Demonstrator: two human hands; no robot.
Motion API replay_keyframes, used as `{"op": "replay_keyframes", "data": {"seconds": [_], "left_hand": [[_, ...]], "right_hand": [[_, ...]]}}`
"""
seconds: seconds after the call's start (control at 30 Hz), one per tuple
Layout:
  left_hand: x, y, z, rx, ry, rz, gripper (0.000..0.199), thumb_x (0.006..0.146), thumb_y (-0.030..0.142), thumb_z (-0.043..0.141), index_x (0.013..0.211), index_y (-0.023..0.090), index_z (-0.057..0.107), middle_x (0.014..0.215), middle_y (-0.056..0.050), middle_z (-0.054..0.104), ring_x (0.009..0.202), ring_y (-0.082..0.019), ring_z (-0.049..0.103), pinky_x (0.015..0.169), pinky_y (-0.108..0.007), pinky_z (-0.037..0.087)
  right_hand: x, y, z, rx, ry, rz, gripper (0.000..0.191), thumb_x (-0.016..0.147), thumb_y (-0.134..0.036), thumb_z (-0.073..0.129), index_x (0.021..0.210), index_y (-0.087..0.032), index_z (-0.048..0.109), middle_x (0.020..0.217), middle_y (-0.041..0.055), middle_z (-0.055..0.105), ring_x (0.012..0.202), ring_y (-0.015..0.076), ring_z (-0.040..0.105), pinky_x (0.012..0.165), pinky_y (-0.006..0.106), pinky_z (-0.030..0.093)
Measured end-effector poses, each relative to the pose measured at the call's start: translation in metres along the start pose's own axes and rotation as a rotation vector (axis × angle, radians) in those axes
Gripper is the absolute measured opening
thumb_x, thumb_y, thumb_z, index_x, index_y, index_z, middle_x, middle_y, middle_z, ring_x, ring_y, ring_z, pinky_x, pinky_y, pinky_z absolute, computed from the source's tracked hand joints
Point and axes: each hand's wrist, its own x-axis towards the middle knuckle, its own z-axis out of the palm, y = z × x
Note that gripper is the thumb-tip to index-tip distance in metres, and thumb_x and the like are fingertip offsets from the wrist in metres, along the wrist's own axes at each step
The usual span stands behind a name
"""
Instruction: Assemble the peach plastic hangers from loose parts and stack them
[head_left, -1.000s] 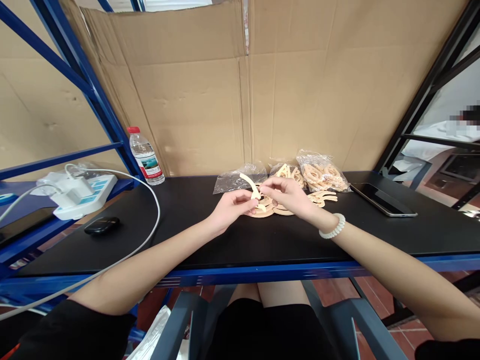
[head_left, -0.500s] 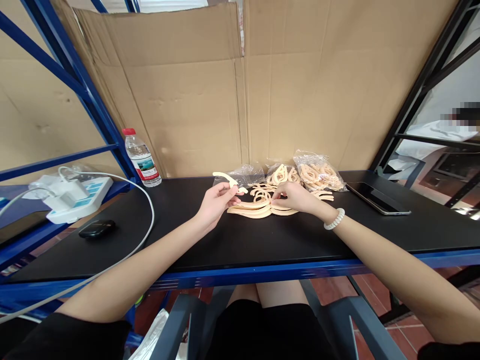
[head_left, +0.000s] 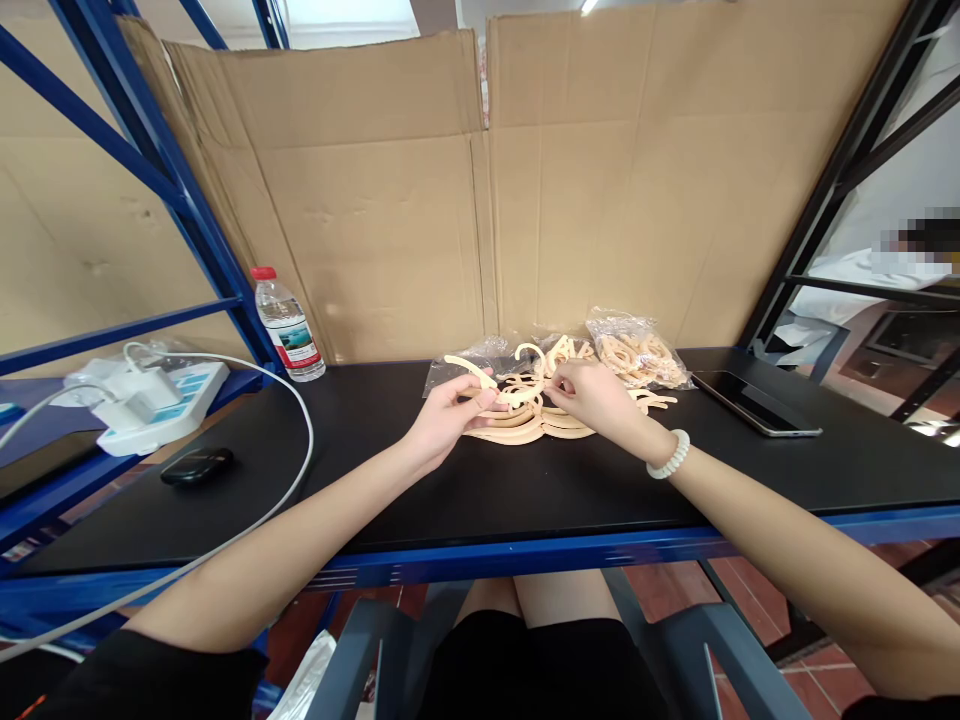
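Between thumb and fingers, my left hand (head_left: 450,418) holds a pale curved piece (head_left: 469,369) whose one end sticks up to the left. My right hand (head_left: 587,396) is pinched against a pale hooked piece (head_left: 531,356) just right of it; the fingertips partly hide the contact. The two held pieces appear to meet or overlap between the hands. Beneath and around them, several beige curved strips (head_left: 510,432) lie stacked on the black tabletop (head_left: 465,495). A white beaded bracelet (head_left: 669,454) circles my right wrist.
Behind the hands are clear bags, one (head_left: 637,352) full of beige pieces. A phone (head_left: 757,404) lies at right. On the left are a bottle (head_left: 289,328), a black mouse-like object (head_left: 197,466), a power strip (head_left: 166,408) and a white cable (head_left: 309,430). Cardboard (head_left: 360,210) stands behind.
My left hand has moved slightly right, closer to my right hand, with its pale piece. A hooked pale piece now rises at my right fingertips. The camera view has tilted slightly up.
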Motion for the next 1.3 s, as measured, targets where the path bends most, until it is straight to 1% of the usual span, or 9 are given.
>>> {"op": "replay_keyframes", "data": {"seconds": [0.23, 0.33, 0.47, 0.57, 0.67, 0.8, 0.97, 1.13, 1.3], "left_hand": [[-0.001, -0.003, 0.006, -0.027, 0.016, 0.133, 0.032, 0.069, 0.039, 0.083, 0.078, 0.014, 0.067, 0.103, -0.008, 0.073, 0.082, -0.017, 0.072, 0.094, -0.040, 0.055], [-0.001, -0.002, 0.005, -0.043, 0.036, 0.197, 0.029, 0.072, 0.039, 0.081, 0.081, 0.014, 0.068, 0.105, -0.008, 0.072, 0.083, -0.016, 0.071, 0.095, -0.039, 0.055], [-0.002, 0.000, 0.005, -0.059, 0.052, 0.272, 0.024, 0.075, 0.037, 0.079, 0.084, 0.016, 0.071, 0.113, -0.008, 0.070, 0.088, -0.017, 0.070, 0.097, -0.039, 0.053], [-0.003, 0.000, 0.007, -0.085, 0.045, 0.276, 0.024, 0.075, 0.037, 0.079, 0.083, 0.016, 0.072, 0.118, -0.009, 0.069, 0.096, -0.020, 0.069, 0.101, -0.042, 0.051], [-0.004, 0.001, 0.009, -0.127, 0.030, 0.252, 0.025, 0.074, 0.037, 0.080, 0.084, 0.016, 0.072, 0.120, -0.009, 0.068, 0.099, -0.022, 0.069, 0.102, -0.043, 0.050], [-0.007, 0.002, 0.011, -0.195, -0.032, 0.228, 0.023, 0.073, 0.036, 0.081, 0.084, 0.018, 0.071, 0.119, -0.007, 0.069, 0.095, -0.020, 0.071, 0.099, -0.040, 0.051], [-0.010, 0.000, 0.014, -0.216, -0.179, 0.207, 0.018, 0.075, 0.031, 0.080, 0.082, 0.018, 0.070, 0.110, -0.007, 0.072, 0.085, -0.019, 0.071, 0.089, -0.039, 0.055], [-0.011, -0.008, 0.015, -0.141, -0.200, 0.168, 0.021, 0.076, 0.034, 0.079, 0.084, 0.017, 0.069, 0.084, -0.005, 0.073, 0.076, -0.018, 0.069, 0.074, -0.032, 0.054], [-0.012, -0.013, 0.015, -0.094, -0.140, 0.136, 0.023, 0.075, 0.035, 0.079, 0.085, 0.017, 0.069, 0.078, -0.002, 0.070, 0.077, -0.016, 0.066, 0.075, -0.029, 0.053]], "right_hand": [[-0.005, -0.012, 0.002, -0.029, 0.059, 0.111, 0.009, 0.087, -0.026, 0.059, 0.090, -0.018, 0.060, 0.058, 0.0011, 0.061, 0.054, 0.0190, 0.058, 0.053, 0.027, 0.032], [-0.009, -0.018, -0.001, -0.082, 0.094, 0.132, 0.020, 0.088, -0.035, 0.060, 0.078, -0.018, 0.057, 0.055, 0.0021, 0.058, 0.051, 0.0191, 0.056, 0.050, 0.027, 0.029], [-0.017, -0.032, -0.007, 0.076, -0.026, 0.105, 0.037, 0.092, -0.045, 0.053, 0.066, -0.019, 0.054, 0.057, 0.0037, 0.060, 0.054, 0.0181, 0.057, 0.054, 0.028, 0.034], [-0.020, -0.036, -0.007, 0.217, -0.107, 0.073, 0.034, 0.094, -0.049, 0.049, 0.097, -0.017, 0.062, 0.067, 0.0043, 0.064, 0.059, 0.0197, 0.060, 0.057, 0.028, 0.038], [-0.020, -0.031, -0.001, 0.329, -0.097, 0.080, 0.052, 0.094, -0.052, 0.048, 0.129, -0.014, 0.051, 0.074, 0.0051, 0.063, 0.063, 0.0212, 0.059, 0.059, 0.031, 0.041], [-0.016, -0.027, 0.005, 0.913, -0.135, 0.140, 0.066, 0.089, -0.054, 0.057, 0.144, -0.024, 0.036, 0.089, 0.0031, 0.060, 0.060, 0.0140, 0.051, 0.050, 0.026, 0.039], [-0.016, -0.038, 0.008, 1.603, -0.326, 0.201, 0.056, 0.079, -0.050, 0.072, 0.128, -0.027, 0.056, 0.083, 0.0004, 0.064, 0.058, 0.0102, 0.048, 0.049, 0.023, 0.040], [-0.019, -0.044, 0.014, 1.693, -0.260, 0.236, 0.036, 0.077, -0.040, 0.078, 0.107, -0.024, 0.069, 0.102, 0.0054, 0.071, 0.083, 0.0163, 0.065, 0.067, 0.028, 0.054], [-0.019, -0.044, 0.019, 1.733, -0.260, 0.327, 0.036, 0.071, -0.028, 0.083, 0.105, -0.024, 0.071, 0.095, 0.0029, 0.075, 0.088, 0.0181, 0.070, 0.084, 0.036, 0.057]]}}
